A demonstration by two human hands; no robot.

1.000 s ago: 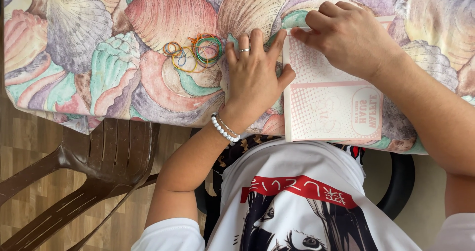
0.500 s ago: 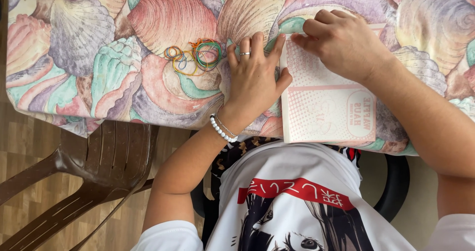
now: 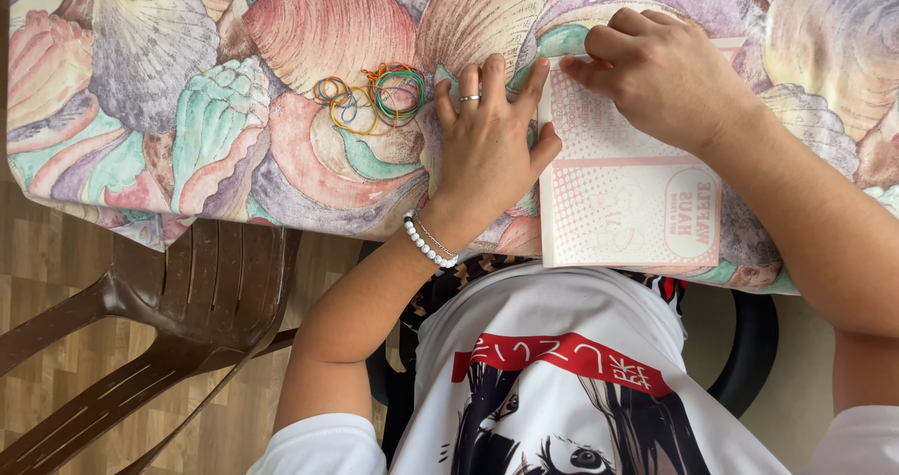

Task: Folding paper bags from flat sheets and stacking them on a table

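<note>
A pink and white printed paper sheet (image 3: 626,199) lies on the table near its front edge. My left hand (image 3: 489,142), with a ring and a white bead bracelet, lies flat with fingers apart, pressing on the sheet's left edge. My right hand (image 3: 660,74) rests curled on the sheet's top part, its fingertips pinching the paper's upper left corner. A small pile of coloured rubber bands (image 3: 373,96) sits just left of my left hand, not touched.
The table carries a cloth with large seashell prints (image 3: 187,110). A brown plastic chair (image 3: 178,325) stands at the lower left on a wooden floor. I sit on a black chair (image 3: 754,363) at the table's edge.
The view has shifted slightly; both hands stay on the sheet, with the right fingertips working along its top left corner.
</note>
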